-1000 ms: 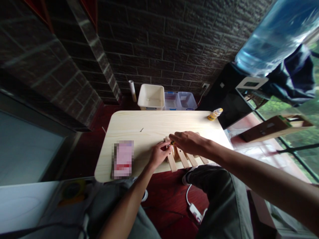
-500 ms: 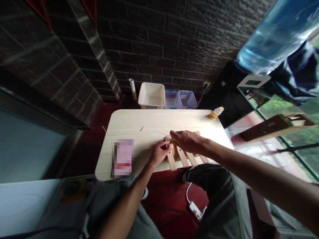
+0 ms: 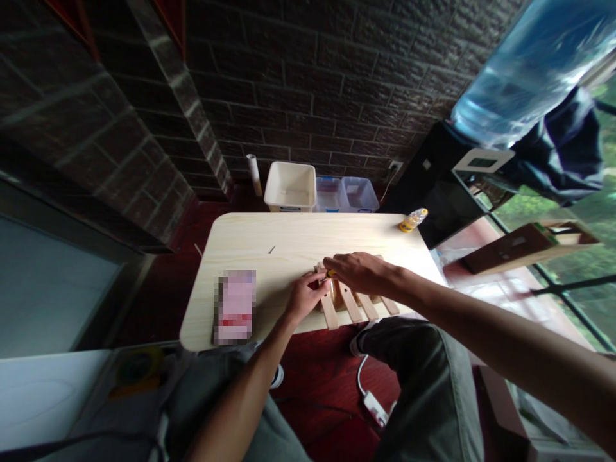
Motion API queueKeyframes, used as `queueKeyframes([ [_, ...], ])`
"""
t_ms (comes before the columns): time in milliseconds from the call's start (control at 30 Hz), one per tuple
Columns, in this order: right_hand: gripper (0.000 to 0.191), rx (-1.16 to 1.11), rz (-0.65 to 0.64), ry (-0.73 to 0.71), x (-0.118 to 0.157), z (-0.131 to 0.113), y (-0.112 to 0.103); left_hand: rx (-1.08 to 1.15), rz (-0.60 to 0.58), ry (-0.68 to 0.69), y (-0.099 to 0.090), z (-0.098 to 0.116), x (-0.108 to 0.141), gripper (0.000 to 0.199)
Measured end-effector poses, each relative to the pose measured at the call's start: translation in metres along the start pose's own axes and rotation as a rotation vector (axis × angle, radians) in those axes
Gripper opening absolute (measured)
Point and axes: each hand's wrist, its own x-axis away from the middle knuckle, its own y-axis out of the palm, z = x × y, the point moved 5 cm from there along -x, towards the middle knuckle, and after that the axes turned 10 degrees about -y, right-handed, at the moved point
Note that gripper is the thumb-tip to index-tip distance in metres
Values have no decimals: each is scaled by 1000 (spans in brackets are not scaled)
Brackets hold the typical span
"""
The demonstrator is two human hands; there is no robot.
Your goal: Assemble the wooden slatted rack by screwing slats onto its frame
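Note:
My right hand (image 3: 359,269) is closed around a small screwdriver (image 3: 330,274) with a yellow handle, its tip pointing down and left. My left hand (image 3: 307,295) has its fingertips pinched together beside that tip, at the left end of a slatted wooden piece (image 3: 351,303). What those left fingertips hold, if anything, is too small to make out. Several pale wooden slats with dark holes lie side by side on the piece, and my right hand and forearm hide part of it.
On the pale table (image 3: 240,237) are a small dark screw-like object (image 3: 272,249), a blurred-out pink phone-shaped item (image 3: 235,308) and a clear bottle with a yellow base (image 3: 412,221). Behind stand a cream bin (image 3: 290,186) and clear boxes (image 3: 359,194). A power strip (image 3: 375,409) lies on the floor.
The whole view has shifted slightly. Both hands keep almost the same place at the wooden piece, with a little more of the yellow handle showing.

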Motion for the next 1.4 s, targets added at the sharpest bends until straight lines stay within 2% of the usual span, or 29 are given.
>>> queueKeyframes([
  [333, 28, -5, -74, 157, 2, 0, -3, -11, -12, -13, 0, -3, 0, 23],
  [533, 28, 12, -12, 18, 4, -1, -6, -4, -9, 25, 1, -2, 0, 22],
  [800, 21, 29, 19, -66, -2, 3, 2, -35, 9, 22, -1, 0, -1, 21],
  [967, 20, 12, 22, -22, -6, 5, 2, -58, 8, 13, -2, 1, -1, 21],
  [1167, 27, 23, -45, 82, -4, 2, -1, -58, -5, -4, -1, 0, -1, 22],
  [1400, 26, 15, -17, -12, 0, 0, -4, -21, -16, 25, 0, 0, 0, 23],
])
